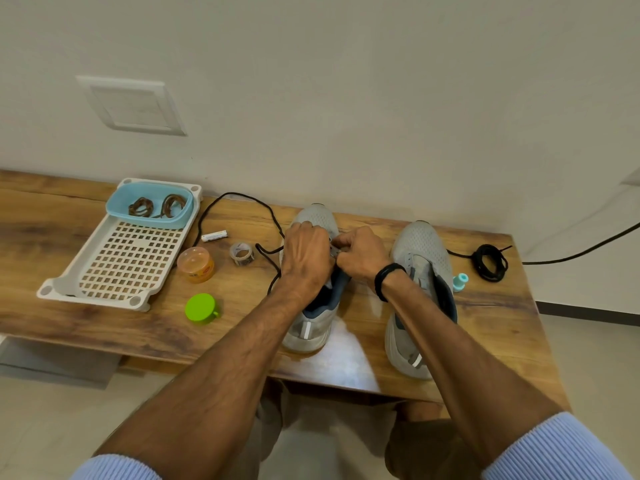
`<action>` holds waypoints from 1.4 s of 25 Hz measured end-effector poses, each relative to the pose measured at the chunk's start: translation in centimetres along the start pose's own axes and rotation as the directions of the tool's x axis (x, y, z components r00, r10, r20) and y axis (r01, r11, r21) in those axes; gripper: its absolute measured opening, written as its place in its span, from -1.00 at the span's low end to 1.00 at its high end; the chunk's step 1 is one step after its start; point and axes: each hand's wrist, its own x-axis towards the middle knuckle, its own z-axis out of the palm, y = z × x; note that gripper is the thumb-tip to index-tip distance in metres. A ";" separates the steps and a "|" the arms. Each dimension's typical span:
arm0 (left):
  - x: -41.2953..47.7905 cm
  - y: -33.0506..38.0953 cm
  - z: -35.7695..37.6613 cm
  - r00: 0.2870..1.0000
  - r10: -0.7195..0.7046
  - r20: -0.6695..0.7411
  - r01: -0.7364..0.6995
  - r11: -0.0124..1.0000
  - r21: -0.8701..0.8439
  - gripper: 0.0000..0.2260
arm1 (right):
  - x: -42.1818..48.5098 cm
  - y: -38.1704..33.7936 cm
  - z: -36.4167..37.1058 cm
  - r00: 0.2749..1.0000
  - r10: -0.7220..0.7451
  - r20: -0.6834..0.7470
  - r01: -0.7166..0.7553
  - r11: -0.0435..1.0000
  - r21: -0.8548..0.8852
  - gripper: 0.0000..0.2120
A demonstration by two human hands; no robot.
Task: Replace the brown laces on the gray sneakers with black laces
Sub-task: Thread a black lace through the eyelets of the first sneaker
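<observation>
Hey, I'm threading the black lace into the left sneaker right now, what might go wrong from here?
1. The loose black lace trails across the table beside the tape roll and battery; pulling it through may drag or knock them.
2. Both hands, left hand and right hand, cover the eyelets, so a skipped hole could go unnoticed.
3. The orange jar sits near your left forearm and might get bumped.

Two gray sneakers (313, 271) (420, 292), two black laces (239, 199) (490, 263)
</observation>
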 end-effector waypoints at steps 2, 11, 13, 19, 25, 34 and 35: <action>0.1 0.1 -0.1 1.000 0.010 0.014 -0.010 0.999 0.031 -0.91 | -0.2 -0.2 0.1 1.000 0.010 0.001 -0.010 1.000 0.020 -0.84; 0.2 0.0 0.4 1.000 -0.012 0.000 0.012 1.000 -0.010 -0.81 | -0.2 -0.3 -0.3 0.999 -0.043 0.023 0.044 0.998 -0.033 -0.86; 0.3 0.0 0.8 0.999 -0.039 0.003 0.039 0.998 -0.049 -0.82 | -0.3 0.0 -0.4 1.000 0.004 0.020 -0.006 0.993 0.115 -0.82; 0.4 0.2 1.0 0.999 -0.050 -0.021 0.048 0.995 -0.083 -0.86 | -1.2 0.0 -0.7 0.996 0.078 0.053 -0.093 0.919 0.384 -0.71; 0.4 0.6 1.0 0.999 0.006 -0.034 -0.007 1.000 -0.016 -0.88 | -1.0 -0.2 -1.0 0.998 0.016 0.064 -0.035 0.954 0.296 -0.75; 1.4 -1.8 0.0 0.988 -0.151 -0.011 0.145 0.964 -0.222 -0.92 | -0.7 -1.5 -2.1 0.973 0.159 0.168 -0.213 0.902 0.375 -0.80; 1.2 -2.0 0.0 0.987 -0.158 -0.035 0.147 0.966 -0.212 -0.92 | -0.7 -1.4 -2.0 0.971 0.171 0.165 -0.224 0.894 0.388 -0.81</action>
